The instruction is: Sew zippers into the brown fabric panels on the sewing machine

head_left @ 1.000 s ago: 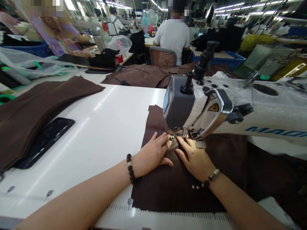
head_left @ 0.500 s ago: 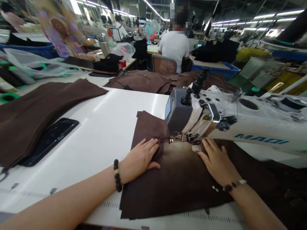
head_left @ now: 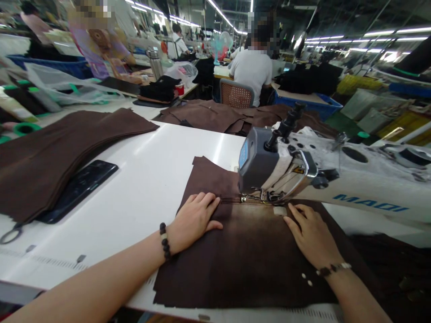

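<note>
Left hand (head_left: pixel 193 217) lies flat, fingers (head_left: pixel 205 201) together and extended, pressing the brown fabric panel (head_left: pixel 249 255) onto the white table (head_left: pixel 141 179); fingertips rest just left of the seam line. Right hand (head_left: pixel 311 233) also flat, fingers slightly spread, palm down on the panel just beside the presser foot (head_left: pixel 257 197) of the sewing machine (head_left: pixel 303 172). Neither hand grips anything. Risk: right fingertips sit near the needle area; a slip forward could bring them under it. Uneven pressure could skew the seam. Panel's near edge overhangs the table front. Open table lies left, bounded by a phone (head_left: pixel 79 190) and stacked brown fabric (head_left: pixel 60 148).
</note>
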Available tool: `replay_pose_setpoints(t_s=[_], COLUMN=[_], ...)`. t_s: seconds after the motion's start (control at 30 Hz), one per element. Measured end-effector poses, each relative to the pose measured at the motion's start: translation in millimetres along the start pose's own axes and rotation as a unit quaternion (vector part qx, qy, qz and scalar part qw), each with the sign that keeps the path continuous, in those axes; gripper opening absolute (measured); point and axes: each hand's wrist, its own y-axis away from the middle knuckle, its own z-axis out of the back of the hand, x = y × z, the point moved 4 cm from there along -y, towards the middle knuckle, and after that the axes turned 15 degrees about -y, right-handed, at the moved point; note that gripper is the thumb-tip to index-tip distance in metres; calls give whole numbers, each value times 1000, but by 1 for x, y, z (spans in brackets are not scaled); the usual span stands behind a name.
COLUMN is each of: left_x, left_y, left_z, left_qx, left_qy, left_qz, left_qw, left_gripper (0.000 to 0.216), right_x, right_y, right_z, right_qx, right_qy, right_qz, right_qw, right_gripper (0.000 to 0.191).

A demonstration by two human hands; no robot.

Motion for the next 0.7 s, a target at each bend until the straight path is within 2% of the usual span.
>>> replay_pose_setpoints(t_s=[0.4,0.7], left_x=[3,5], left_y=[-1,0], left_z=[-11,-18], left_qx=[-26,-42], left_qy=[-10,-14], left_qz=[-6,-17], left_qw=[1000,999], left_gripper=[62,64], right_x=[-14,-11], right_y=[-7,-4], right_z=[1,0], right_qx=[-21,-25], right_qy=[-71,-36], right_qz=[-33,5], right_qw=[997,999], right_gripper=[42,37])
